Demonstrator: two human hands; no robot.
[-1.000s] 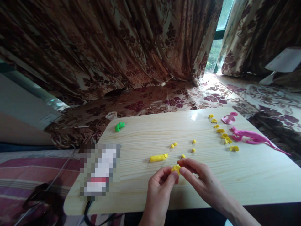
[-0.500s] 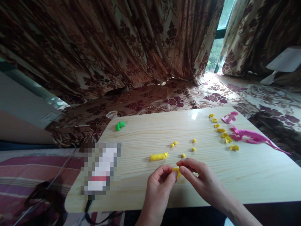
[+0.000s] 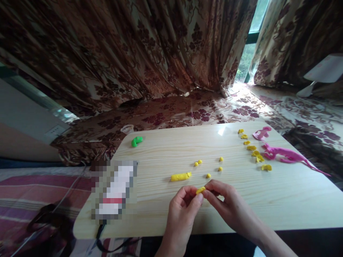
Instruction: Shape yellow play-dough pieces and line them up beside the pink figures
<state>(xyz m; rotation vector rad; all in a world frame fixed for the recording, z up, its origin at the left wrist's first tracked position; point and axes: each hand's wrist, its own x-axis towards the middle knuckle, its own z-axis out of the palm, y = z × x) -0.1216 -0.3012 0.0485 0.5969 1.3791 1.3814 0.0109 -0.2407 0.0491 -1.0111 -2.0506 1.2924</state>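
Note:
Between the fingertips of both hands is a small flattened piece of yellow modelling clay (image 3: 200,190). My left hand (image 3: 184,210) pinches it from the left, thumb in front. The thumb and fingers of my right hand (image 3: 225,200) close on its right end. Just beyond the hands lies a thick yellow clay roll (image 3: 181,176) with a ragged right end. Several small yellow clay balls (image 3: 208,175) are scattered to its right. Farther right, several thin, curled yellow clay pieces (image 3: 251,147) form a slanting row.
A pink lizard-like clay figure (image 3: 289,154) and a pink clay piece (image 3: 262,133) lie at the right of the wooden table (image 3: 160,153). A green clay lump (image 3: 137,141) sits far left. A blurred-out object (image 3: 115,192) with a black strap is on the left edge.
The yellow clay piece has turned and risen slightly between my fingertips. My right thumb and fingers have come closer together on it. Other things on the table stay in place.

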